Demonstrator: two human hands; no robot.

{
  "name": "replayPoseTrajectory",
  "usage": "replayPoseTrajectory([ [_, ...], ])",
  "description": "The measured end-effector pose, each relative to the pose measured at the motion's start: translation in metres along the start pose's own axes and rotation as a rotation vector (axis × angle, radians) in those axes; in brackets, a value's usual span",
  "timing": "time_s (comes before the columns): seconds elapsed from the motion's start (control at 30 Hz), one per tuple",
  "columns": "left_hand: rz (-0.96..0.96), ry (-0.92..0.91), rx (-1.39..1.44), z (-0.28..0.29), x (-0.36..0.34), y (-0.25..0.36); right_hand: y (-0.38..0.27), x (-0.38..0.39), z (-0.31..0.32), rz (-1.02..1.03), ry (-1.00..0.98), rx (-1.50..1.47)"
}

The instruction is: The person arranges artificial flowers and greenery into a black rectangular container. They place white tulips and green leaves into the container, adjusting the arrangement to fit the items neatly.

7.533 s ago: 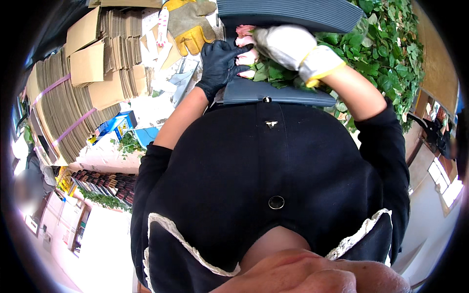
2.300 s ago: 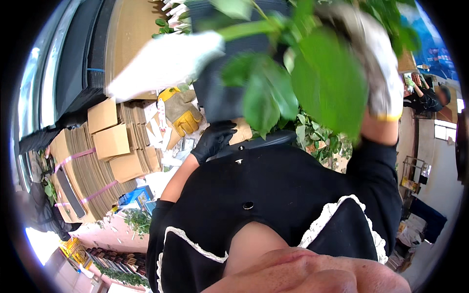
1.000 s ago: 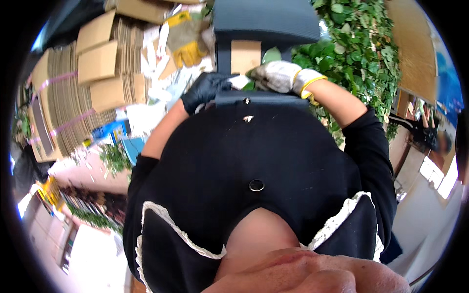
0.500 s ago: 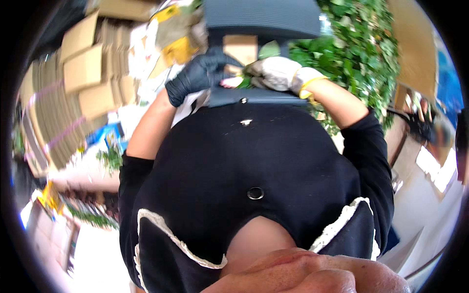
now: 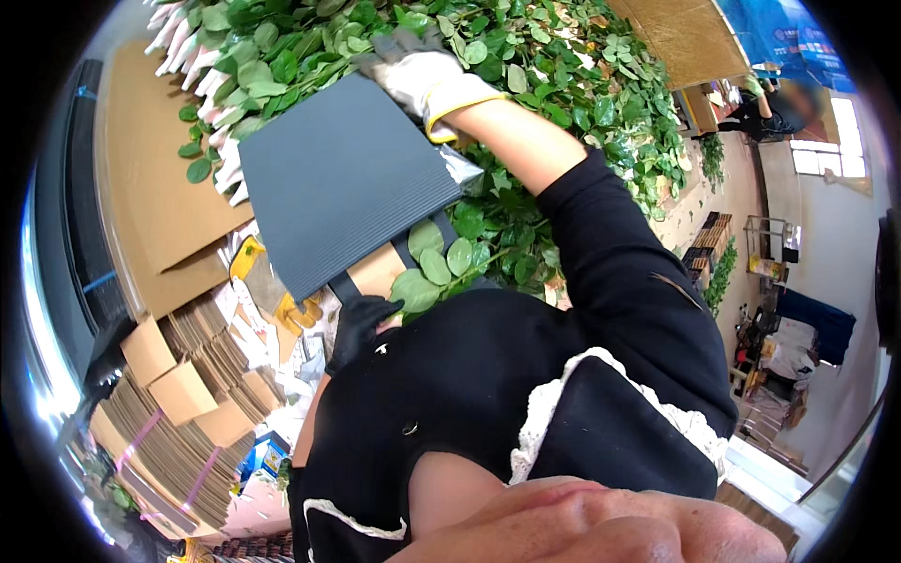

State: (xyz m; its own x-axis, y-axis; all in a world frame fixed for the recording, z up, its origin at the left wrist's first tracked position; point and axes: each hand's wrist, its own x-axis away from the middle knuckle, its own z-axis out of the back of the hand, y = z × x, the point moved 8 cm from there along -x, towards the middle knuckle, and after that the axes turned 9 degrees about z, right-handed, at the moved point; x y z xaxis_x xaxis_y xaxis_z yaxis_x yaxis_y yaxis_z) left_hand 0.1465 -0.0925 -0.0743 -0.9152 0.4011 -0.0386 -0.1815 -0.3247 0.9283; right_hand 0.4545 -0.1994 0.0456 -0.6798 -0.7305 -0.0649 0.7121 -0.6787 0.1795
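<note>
My right hand (image 5: pixel 413 75), in a white and grey glove with yellow cuff, reaches over the upper corner of a dark grey ridged board (image 5: pixel 347 178), its fingers spread among rose leaves (image 5: pixel 544 56). Below the board, my black-gloved left hand (image 5: pixel 366 328) grips a pink rose (image 5: pixel 387 323), partly hidden by my clothing; its leafy stem (image 5: pixel 432 272) lies across a tan cardboard piece (image 5: pixel 374 272). White-wrapped rose heads (image 5: pixel 228 174) line the leaf pile's left edge.
Stacked cardboard (image 5: pixel 150 432), a yellow-grey work glove (image 5: pixel 296 314) and a brown board (image 5: pixel 178 225) lie left, beside dark panels (image 5: pixel 75 206). At upper right another person (image 5: pixel 779 113) in dark clothes stands by a bench (image 5: pixel 699 108). A cart (image 5: pixel 770 244) stands right.
My right hand has left the rose by my left hand and reached up and forward into the leaves. My view has swung, showing more of the leaf pile and wrapped roses.
</note>
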Motion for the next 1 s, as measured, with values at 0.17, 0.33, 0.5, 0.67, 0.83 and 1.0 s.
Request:
replayPoseTrajectory([
  [0.17, 0.067, 0.039, -0.018, 0.010, 0.017, 0.011, 0.012, 0.023, 0.036, -0.026, 0.120, -0.276],
  [0.33, 0.177, -0.041, -0.021, 0.016, -0.001, 0.016, 0.020, 0.087, -0.055, 0.079, -0.343, -0.422],
  [0.5, 0.639, -0.109, 0.237, 0.018, 0.013, 0.004, 0.093, 0.081, 0.038, -0.093, 0.089, -0.225],
  [0.67, 0.438, -0.048, 0.072, 0.014, 0.013, 0.025, 0.200, 0.106, 0.129, -0.400, 0.251, -0.085],
  [0.83, 0.417, -0.013, 0.043, 0.008, 0.012, 0.014, 0.213, 0.127, 0.196, -0.330, 0.525, -0.002],
  [1.0, 0.437, -0.052, 0.005, 0.018, 0.016, 0.028, 0.141, 0.105, 0.197, -0.099, 0.593, -0.240],
])
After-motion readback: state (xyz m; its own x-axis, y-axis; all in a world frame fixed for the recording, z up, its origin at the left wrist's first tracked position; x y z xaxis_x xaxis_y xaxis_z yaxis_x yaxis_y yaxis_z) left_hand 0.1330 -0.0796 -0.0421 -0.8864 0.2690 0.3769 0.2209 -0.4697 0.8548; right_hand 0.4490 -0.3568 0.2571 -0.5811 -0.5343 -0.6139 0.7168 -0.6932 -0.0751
